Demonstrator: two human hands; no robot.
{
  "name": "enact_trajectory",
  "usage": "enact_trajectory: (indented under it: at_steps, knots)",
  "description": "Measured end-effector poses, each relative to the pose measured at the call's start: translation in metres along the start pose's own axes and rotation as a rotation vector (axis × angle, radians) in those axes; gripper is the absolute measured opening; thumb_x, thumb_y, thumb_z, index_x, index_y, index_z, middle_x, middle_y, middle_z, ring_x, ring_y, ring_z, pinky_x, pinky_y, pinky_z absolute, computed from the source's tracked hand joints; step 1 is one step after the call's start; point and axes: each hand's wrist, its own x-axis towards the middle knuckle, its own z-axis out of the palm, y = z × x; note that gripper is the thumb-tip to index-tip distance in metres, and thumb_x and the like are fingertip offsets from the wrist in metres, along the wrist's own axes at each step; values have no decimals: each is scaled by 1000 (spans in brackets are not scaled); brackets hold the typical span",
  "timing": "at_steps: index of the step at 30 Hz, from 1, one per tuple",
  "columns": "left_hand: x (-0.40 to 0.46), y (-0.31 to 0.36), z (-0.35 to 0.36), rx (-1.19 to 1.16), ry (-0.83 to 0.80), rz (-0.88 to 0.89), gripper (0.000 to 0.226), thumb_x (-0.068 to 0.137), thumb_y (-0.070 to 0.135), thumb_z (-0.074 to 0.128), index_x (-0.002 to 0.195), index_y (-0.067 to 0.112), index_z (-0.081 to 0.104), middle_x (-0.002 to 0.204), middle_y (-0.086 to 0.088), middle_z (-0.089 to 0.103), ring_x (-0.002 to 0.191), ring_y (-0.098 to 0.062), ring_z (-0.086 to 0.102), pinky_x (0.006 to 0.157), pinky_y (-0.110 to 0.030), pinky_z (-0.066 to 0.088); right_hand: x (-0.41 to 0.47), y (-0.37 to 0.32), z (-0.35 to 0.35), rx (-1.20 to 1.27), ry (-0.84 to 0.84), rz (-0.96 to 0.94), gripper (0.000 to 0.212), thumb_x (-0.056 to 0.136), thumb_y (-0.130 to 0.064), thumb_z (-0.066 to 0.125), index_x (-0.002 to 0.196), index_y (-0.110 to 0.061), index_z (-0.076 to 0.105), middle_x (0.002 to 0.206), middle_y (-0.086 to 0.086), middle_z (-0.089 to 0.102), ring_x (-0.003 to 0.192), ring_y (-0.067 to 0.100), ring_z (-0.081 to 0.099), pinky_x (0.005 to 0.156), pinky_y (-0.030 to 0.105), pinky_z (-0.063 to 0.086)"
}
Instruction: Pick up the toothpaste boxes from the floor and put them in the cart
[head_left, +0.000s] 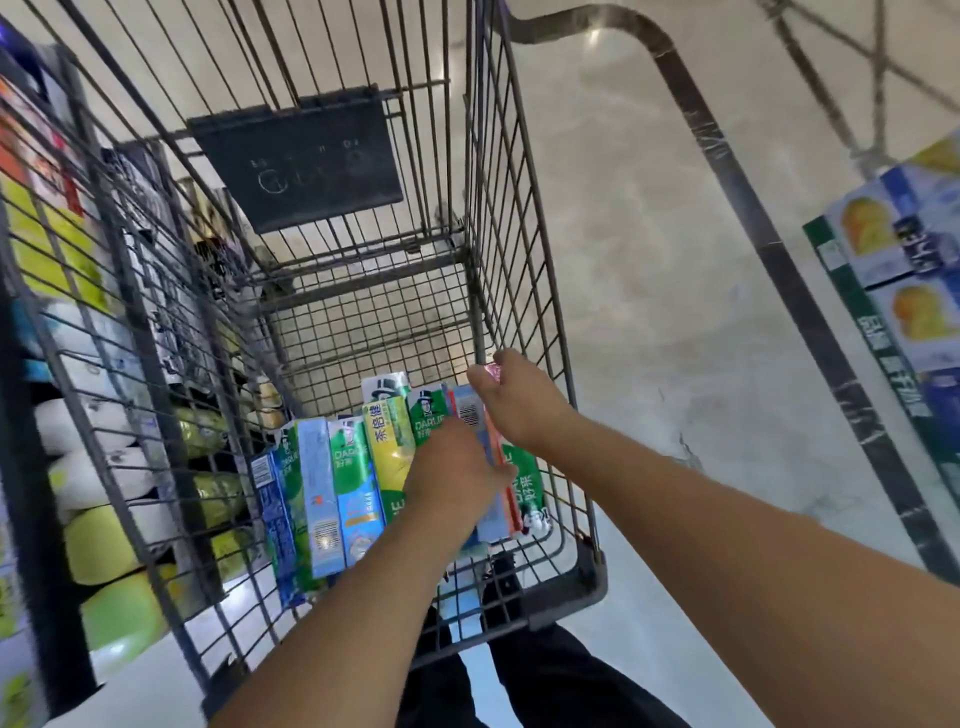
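I look down into a grey wire shopping cart (524, 218). Several toothpaste boxes (332, 488), green, blue and yellow, lie side by side on its bottom near me. Both my hands are inside the cart at the right end of that row. My right hand (519, 400) grips the far end of a pale blue and pink toothpaste box (467, 408) standing on edge. My left hand (457, 467) lies over the near part of the same box and the green boxes beside it, fingers pressed against it.
Shelves of packaged goods (104, 467) stand close along the cart's left side. The cart's folded grey flap (301, 161) hangs at the far end. A stack of cartons (904, 270) stands on the pale floor (649, 260) at right.
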Motion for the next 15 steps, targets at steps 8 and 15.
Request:
enact_trajectory:
  at_steps: [8,15]
  knots:
    - [5,-1,15,265,58,-5,108,80,51,74,152,6,7,108,-8,69,97,-31,68,72,-37,54,-15,9,5,-44,-34,0,41,104,-34,42,129,-2,51,124,17,61,108,28,59,75,29,39]
    - [-24,-20,-33,275,77,127,60,92,41,64,136,10,37,97,-8,64,81,-26,58,62,-33,41,-39,-3,-5,-154,-73,-77,48,100,-36,52,137,-8,45,127,13,58,95,19,56,72,26,43]
